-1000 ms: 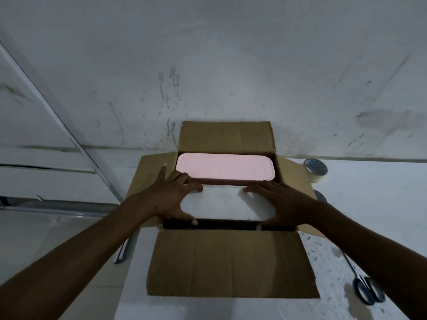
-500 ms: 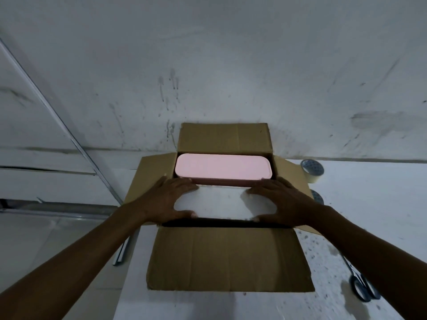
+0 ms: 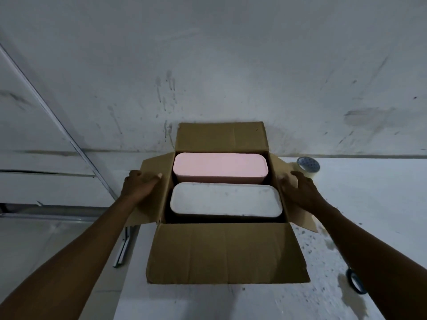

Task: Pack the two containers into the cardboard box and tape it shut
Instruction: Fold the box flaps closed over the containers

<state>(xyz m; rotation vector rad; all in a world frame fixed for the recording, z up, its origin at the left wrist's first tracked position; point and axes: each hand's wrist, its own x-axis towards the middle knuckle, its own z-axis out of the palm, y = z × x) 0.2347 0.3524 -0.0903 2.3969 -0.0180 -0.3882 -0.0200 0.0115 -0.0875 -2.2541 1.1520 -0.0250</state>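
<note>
The cardboard box (image 3: 227, 250) stands on the white table with all its flaps spread out. Inside, a pink container (image 3: 220, 167) lies at the back and a white container (image 3: 225, 199) lies in front of it, side by side. My left hand (image 3: 138, 188) holds the left side flap (image 3: 161, 204), thumb on top near the inner fold. My right hand (image 3: 298, 189) holds the right side flap (image 3: 302, 221) the same way. Both hands are clear of the containers.
A roll of tape (image 3: 308, 166) sits on the table by the wall, just right of the box. Scissors (image 3: 355, 284) lie at the right, partly hidden by my right forearm. A stained wall rises right behind the box. The table's left edge is near the box.
Both hands have left the white container and moved outward onto the side flaps. The white container now sits low in the box, fully uncovered.
</note>
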